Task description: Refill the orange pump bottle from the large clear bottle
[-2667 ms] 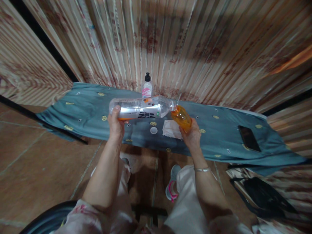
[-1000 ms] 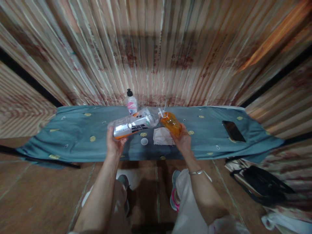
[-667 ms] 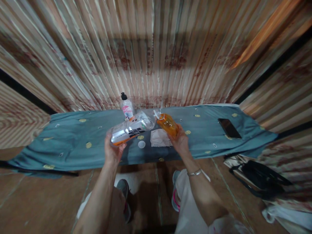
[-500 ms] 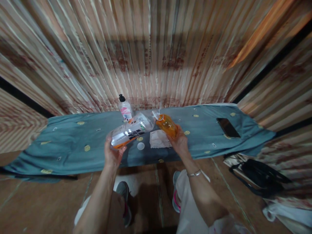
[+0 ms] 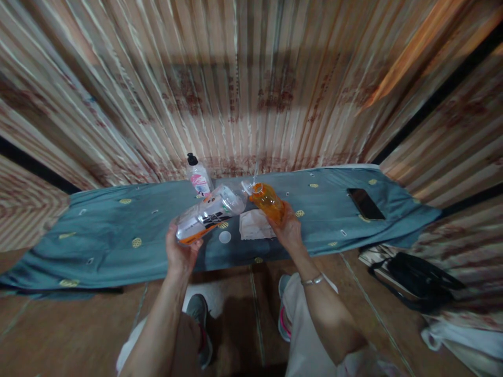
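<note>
My left hand (image 5: 184, 246) is wrapped round the base of a clear plastic bottle (image 5: 208, 212) with an orange, white and black label. The bottle tilts, its top end up to the right. In my right hand (image 5: 288, 225) is an orange bottle (image 5: 268, 200), leaning with its top to the left. A clear funnel-like piece (image 5: 247, 187) shows where the two tops meet; whether it belongs to either bottle I cannot tell. Under them on the cloth lie a folded white tissue (image 5: 255, 225) and a round whitish cap (image 5: 225, 237).
A clear pump bottle (image 5: 199, 178) with a black head and pink label stands at the back. To the right lies a dark phone (image 5: 366, 203). Blue-green cloth (image 5: 110, 225) covers the narrow table, curtains hang behind, and a black bag (image 5: 416, 280) is at lower right.
The view has shifted slightly. Both hands keep hold of their bottles, mouth to mouth, with hardly any change in tilt.
</note>
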The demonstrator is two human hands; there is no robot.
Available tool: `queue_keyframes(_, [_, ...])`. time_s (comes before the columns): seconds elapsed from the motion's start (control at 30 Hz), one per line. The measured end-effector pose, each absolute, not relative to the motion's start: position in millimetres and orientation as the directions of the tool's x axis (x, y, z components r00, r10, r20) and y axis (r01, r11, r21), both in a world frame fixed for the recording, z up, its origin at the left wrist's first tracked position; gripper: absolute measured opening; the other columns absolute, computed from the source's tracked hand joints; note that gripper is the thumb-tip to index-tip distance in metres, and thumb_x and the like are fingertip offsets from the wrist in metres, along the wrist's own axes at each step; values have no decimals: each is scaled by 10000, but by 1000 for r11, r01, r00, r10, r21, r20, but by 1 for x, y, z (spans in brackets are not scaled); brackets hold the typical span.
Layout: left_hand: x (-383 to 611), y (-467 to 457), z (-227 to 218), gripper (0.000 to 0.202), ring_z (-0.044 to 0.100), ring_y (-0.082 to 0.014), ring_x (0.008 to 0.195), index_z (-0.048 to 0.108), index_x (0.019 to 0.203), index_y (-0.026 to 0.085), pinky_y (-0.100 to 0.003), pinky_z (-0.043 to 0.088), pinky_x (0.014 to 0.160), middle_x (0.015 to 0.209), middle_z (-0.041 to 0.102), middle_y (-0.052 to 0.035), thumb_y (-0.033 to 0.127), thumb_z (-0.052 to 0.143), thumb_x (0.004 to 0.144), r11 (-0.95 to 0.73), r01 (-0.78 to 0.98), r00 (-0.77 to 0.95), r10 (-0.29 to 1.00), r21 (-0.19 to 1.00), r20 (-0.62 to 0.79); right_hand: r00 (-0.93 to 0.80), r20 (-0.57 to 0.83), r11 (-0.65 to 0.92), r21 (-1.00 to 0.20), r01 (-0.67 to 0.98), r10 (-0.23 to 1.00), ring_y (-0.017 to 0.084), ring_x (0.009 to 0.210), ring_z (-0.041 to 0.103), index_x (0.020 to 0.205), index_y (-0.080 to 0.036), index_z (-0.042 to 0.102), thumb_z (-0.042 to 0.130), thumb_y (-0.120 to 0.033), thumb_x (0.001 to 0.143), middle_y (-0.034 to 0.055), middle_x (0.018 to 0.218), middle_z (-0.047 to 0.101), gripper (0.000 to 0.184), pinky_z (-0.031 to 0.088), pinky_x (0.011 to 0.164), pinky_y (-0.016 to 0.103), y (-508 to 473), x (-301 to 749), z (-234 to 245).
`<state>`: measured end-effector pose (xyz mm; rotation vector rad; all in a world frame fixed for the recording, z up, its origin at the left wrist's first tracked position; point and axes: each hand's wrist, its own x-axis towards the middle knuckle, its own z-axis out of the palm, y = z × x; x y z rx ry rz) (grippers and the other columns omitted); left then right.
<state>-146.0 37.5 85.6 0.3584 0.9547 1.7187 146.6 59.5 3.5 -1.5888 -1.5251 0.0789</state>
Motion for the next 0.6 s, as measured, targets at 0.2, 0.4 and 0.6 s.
queue_keyframes(0.2, [-150,38,97,490,657,-170,576,708,924,214,-214,475,385,843,722,-16,483,885,554,-150,-588,-406,905,795,-129,245,515,154,-614,774,821,349,1231,673,1413,-98,495,647,-456,906,251,1327,685,639,569,1031,537,59,144,6])
queue_keyframes(0.4, [-161,36,101,387,669,-181,658,690,889,198,-235,516,465,863,708,-23,353,829,563,-147,-587,-403,906,796,-130,247,526,164,-616,771,814,353,1218,677,1417,-106,495,629,-484,913,241,1299,698,644,579,1006,561,59,143,7])
queue_keyframes(0.6, [-166,32,105,427,667,-201,704,705,958,196,-239,522,493,900,723,-67,245,764,538,-99,-589,-366,918,802,-155,244,534,162,-603,782,809,348,1241,667,1415,-123,508,640,-492,914,237,1333,686,637,565,1051,560,59,143,4])
